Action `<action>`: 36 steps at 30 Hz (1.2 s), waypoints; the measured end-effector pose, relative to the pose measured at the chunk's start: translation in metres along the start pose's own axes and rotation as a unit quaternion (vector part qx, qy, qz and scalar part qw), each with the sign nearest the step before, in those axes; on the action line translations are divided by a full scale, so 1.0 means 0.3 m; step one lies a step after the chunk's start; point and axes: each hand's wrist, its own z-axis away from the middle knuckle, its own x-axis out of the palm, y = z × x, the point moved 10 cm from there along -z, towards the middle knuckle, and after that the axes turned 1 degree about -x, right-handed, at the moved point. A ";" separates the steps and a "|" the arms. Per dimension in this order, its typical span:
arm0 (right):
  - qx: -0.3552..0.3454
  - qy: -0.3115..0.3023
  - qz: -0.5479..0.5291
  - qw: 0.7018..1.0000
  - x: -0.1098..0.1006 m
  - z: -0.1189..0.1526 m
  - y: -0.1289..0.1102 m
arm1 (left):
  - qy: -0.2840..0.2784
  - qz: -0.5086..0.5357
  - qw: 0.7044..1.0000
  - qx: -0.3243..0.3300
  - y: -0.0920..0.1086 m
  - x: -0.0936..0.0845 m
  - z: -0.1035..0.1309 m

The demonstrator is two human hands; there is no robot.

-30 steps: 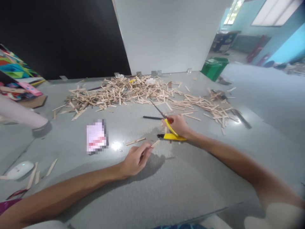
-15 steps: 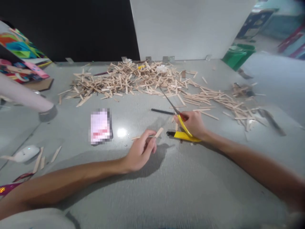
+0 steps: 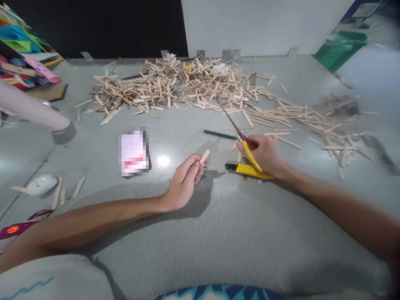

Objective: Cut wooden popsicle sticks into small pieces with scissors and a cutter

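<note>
Your left hand (image 3: 184, 182) has drawn slightly off from the yellow cutter (image 3: 253, 170) — its fingers pinch one wooden stick (image 3: 204, 157). Your right hand (image 3: 265, 154) grips the scissors (image 3: 251, 156), blades off that stick — many more lie loose in the heap (image 3: 168, 89) beyond.

Left hand (image 3: 184, 181) pinching, fingers curled, right hand (image 3: 265, 154) gripping, bare forearms (image 3: 109, 216) angled inward

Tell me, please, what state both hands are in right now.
Left hand: closed, holding a wooden stick.
Right hand: closed, holding the scissors by their handles.
</note>
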 end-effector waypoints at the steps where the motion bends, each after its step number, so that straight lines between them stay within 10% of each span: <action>1: 0.000 -0.001 0.000 1.000 0.001 -0.001 0.000 | 0.003 0.000 1.000 0.000 -0.001 -0.002 0.000; 36: 0.011 -0.023 0.007 1.000 0.013 -0.004 0.011 | 0.041 0.029 0.999 -0.011 -0.024 -0.023 -0.006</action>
